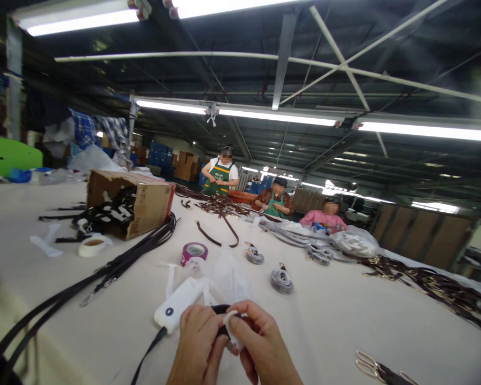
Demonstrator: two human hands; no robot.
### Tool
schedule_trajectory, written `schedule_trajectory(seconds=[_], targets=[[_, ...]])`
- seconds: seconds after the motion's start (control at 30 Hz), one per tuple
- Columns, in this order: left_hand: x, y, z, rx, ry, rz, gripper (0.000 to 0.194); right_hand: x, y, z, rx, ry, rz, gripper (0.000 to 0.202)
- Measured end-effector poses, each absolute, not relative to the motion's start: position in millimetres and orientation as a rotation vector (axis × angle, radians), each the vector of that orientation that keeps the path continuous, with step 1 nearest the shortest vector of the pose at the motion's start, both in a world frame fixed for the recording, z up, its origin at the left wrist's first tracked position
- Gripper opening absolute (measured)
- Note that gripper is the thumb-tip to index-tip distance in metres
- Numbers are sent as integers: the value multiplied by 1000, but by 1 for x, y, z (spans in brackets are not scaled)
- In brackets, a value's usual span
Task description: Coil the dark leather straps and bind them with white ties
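Observation:
Close to the table's near edge, my left hand (198, 342) is closed around a black strap (221, 309), which looks coiled and is mostly covered by the fingers. My right hand (266, 342) pinches a white strip (233, 327) against the side of that strap. Whether the strip is tape or paper I cannot tell. Just beyond my left hand lies a white device (180, 303) with a round dark button and a black band at its end. Thin clear plastic (230, 275) is crumpled beyond both hands, next to a purple roll of tape (194, 252).
Left: a tipped cardboard box (152, 208) of black pieces, a cream tape roll (93, 245) and long black straps (132, 251). Wrapped coils (281, 280) lie ahead, scissors (366, 363) at near right, brown straps (425, 283) along the right. Several people (220, 174) work across the table.

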State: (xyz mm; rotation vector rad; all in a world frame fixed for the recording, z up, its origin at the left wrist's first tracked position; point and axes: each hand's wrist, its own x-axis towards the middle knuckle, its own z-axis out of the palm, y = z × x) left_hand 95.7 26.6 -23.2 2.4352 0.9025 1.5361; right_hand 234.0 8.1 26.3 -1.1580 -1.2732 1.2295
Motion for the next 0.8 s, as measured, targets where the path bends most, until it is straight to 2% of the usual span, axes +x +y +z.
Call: schedule_trajectory(seconds=[0.37, 0.63, 0.8], targets=[[96, 29, -31, 2550, 1024, 1654, 16, 218, 3, 17, -1119, -1065, 1179, 38], [104, 27, -39, 2581, 1118, 1782, 21, 219, 6, 2, -1048, -1085, 1091, 35], [98, 28, -39, 2463, 1055, 1770, 19, 217, 6, -7, -942, -1094, 1057, 49]])
